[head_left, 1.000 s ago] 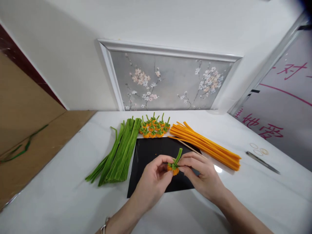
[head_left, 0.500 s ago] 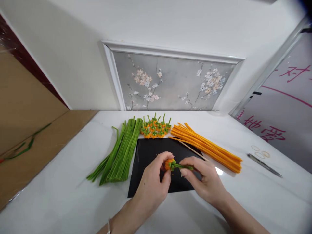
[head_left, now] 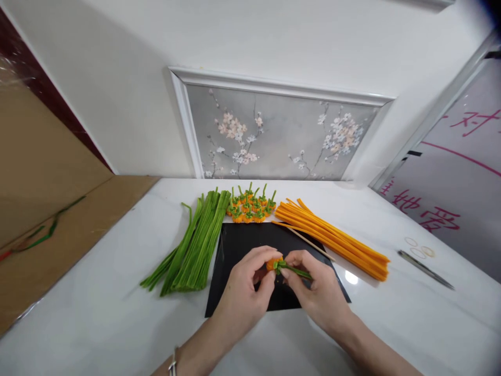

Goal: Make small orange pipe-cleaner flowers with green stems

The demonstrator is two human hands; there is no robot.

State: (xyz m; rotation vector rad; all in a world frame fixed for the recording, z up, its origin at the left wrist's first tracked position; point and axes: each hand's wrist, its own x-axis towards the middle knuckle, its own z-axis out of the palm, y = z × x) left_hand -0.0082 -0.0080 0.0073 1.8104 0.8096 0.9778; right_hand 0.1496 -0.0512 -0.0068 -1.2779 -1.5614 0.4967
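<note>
Over the black mat (head_left: 242, 240), my left hand (head_left: 248, 282) pinches a small orange pumpkin made of pipe cleaner (head_left: 274, 263), its green top turned to the right. My right hand (head_left: 319, 284) has thumb and fingertips closed on the green pipe-cleaner stem (head_left: 297, 271), close to where it meets the orange body. The fingers partly cover the pumpkin. Behind the mat stand several finished-looking orange pumpkins (head_left: 252, 206) with green stems pointing up.
Left of the mat lies a bundle of green pipe cleaners (head_left: 199, 245). Orange pipe cleaners (head_left: 332, 237) lie to the right, beside a thin wooden stick (head_left: 311, 242). Farther right are tweezers (head_left: 426, 269) and several thin rings (head_left: 418, 253). A framed floral panel (head_left: 274, 130) is on the wall behind.
My right hand has slid left along the stem, nearer the pumpkin's body. The left hand keeps its pinch, and the pumpkin has shifted slightly right.
</note>
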